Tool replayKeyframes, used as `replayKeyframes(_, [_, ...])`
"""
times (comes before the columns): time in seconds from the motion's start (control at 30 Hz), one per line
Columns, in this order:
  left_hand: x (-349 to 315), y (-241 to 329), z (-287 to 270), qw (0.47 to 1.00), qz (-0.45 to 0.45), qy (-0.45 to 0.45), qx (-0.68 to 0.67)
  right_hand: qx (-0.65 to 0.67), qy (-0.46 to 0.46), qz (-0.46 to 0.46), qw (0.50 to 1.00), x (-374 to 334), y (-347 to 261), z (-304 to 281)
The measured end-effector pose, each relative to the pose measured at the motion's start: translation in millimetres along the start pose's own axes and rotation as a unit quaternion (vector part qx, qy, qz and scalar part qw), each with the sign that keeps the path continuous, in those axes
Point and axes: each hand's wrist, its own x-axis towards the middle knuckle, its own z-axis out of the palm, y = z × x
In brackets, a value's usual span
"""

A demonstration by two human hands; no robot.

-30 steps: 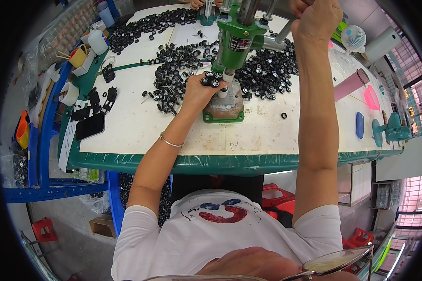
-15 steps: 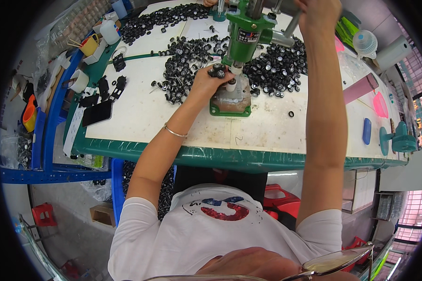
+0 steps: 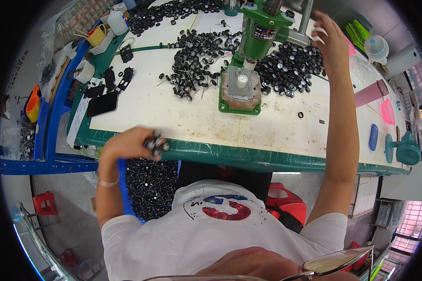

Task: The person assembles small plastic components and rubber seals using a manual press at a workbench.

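Note:
My left hand (image 3: 129,142) is closed around a few small black toy wheels (image 3: 154,144). It hovers at the table's green front edge, above a blue bin (image 3: 150,187) filled with similar dark wheel parts. My right hand (image 3: 332,47) is raised beside the lever (image 3: 306,18) of a green hand press (image 3: 260,30), its fingers apart and holding nothing. Under the ram, a white round holder (image 3: 242,81) stands on the press base (image 3: 240,105), with no wheel visible on it.
Piles of wheels with metal axles (image 3: 192,65) lie left of the press, and loose wheels (image 3: 290,70) lie to its right. A phone (image 3: 102,104) and black plastic parts (image 3: 110,79) are at the left. A teal fan (image 3: 405,149) and blue case (image 3: 373,137) sit at the right.
My left hand has moved from the press back toward me, over the blue bin, still holding wheels. My right hand has come off the lever and opened.

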Motion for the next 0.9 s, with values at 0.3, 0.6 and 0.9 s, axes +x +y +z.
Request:
replayKeyframes(0.3, [-76.4, 27.7, 19.9, 0.943, -0.134, 0.249, 0.175, -0.217, -0.131, 0.114, 0.961, -51.0, 90.2, -69.7])
replayKeyframes(0.6, [136.9, 37.3, 29.8, 0.915, 0.018, 0.391, 0.1, -0.509, -0.262, -0.149, 0.807, -126.1, 134.3, -38.2])
replayKeyframes(0.9, [164.0, 24.7, 28.1, 0.871, -0.004, 0.456, 0.182, -0.397, -0.255, -0.008, 0.882, -111.3, 125.1, -39.0])
